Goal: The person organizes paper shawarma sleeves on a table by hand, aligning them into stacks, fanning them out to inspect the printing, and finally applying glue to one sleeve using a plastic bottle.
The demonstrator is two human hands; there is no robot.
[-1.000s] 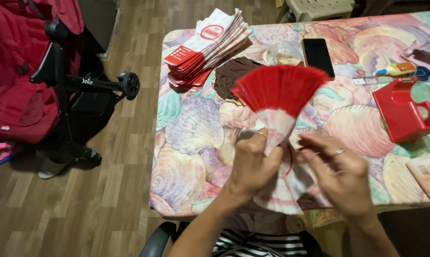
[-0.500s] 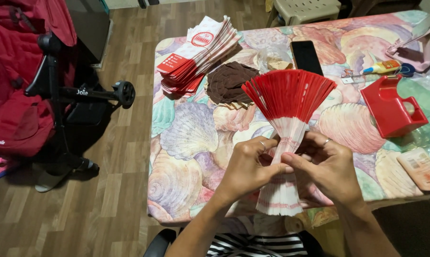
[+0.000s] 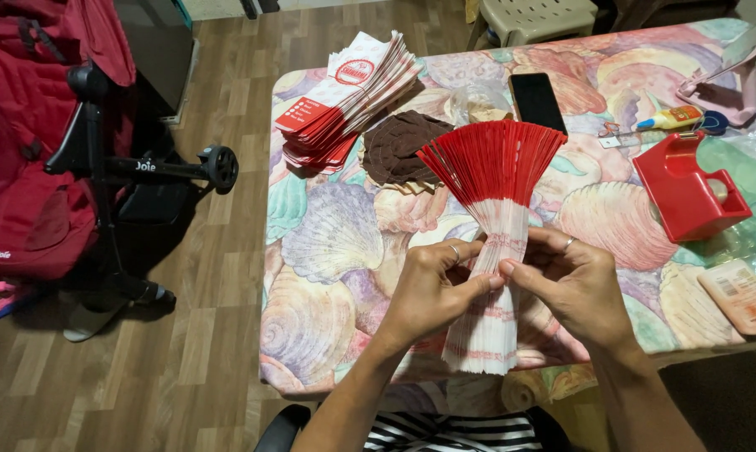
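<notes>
left hand [image 3: 432,289] + right hand [image 3: 575,285]: both grip fanned paper stack [image 3: 491,201] | near table [image 3: 328,251] front edge

A fanned stack of paper bags [image 3: 491,218], red at the top and white below, is held upright over the near middle of the bench [image 3: 328,243]. Far left lies a spread pile of flat red-and-white bags [image 3: 344,100], a round red label on top. A dark-screened phone [image 3: 537,100] lies far centre. At the near right edge sits a peach tube [image 3: 742,297] with a white label.
</notes>
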